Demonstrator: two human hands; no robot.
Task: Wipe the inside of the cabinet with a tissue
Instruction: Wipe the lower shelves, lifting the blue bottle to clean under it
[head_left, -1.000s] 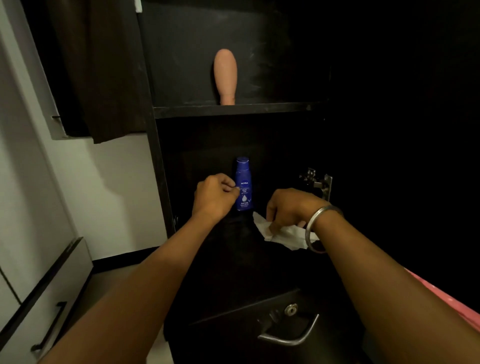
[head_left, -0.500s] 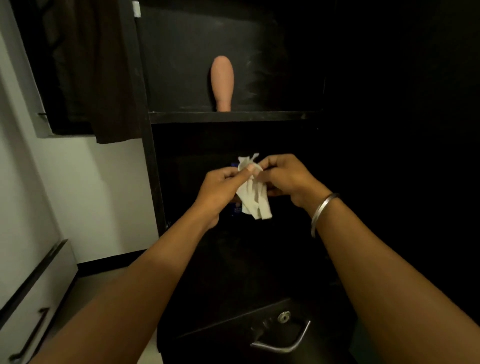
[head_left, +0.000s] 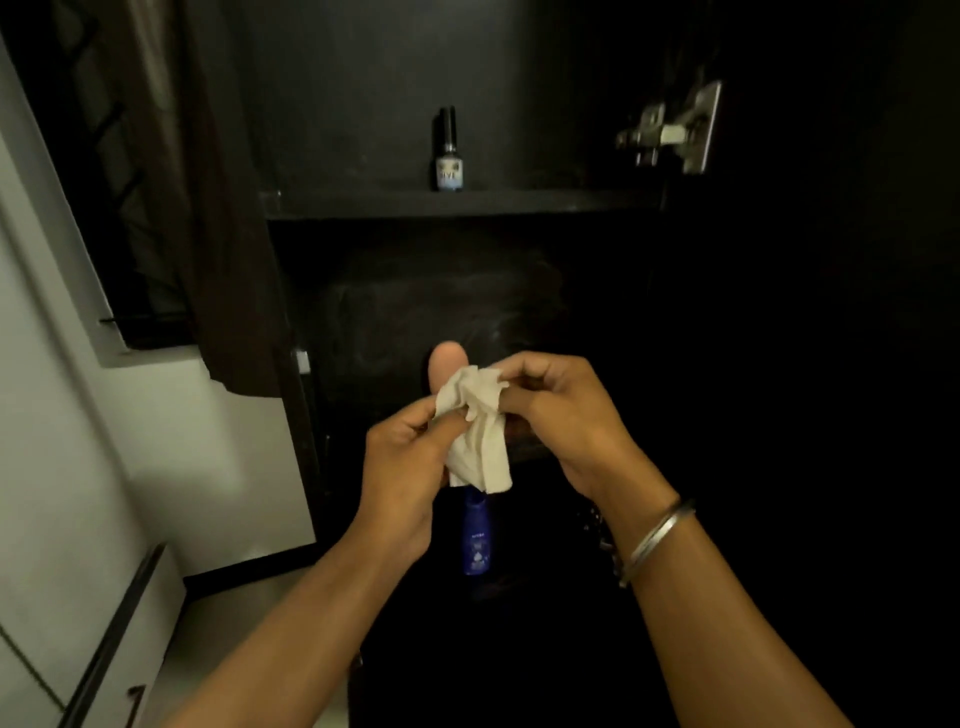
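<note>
A crumpled white tissue hangs between both hands in front of the open black cabinet. My left hand pinches its lower left side. My right hand, with a metal bangle on the wrist, pinches its top edge. Both hands are held in the air, in front of the cabinet's middle shelf. The cabinet's back wall shows faint smears.
A small nail-polish bottle stands on the upper shelf. A peach bottle peeks out behind the tissue, and a blue lotion bottle stands below it. A metal hinge is at upper right. A dark curtain hangs left.
My view tilted upward, bringing the upper shelf and nail-polish bottle into sight. My right hand lifted the tissue off the lower shelf and my left hand left the blue bottle and took hold of the tissue too.
</note>
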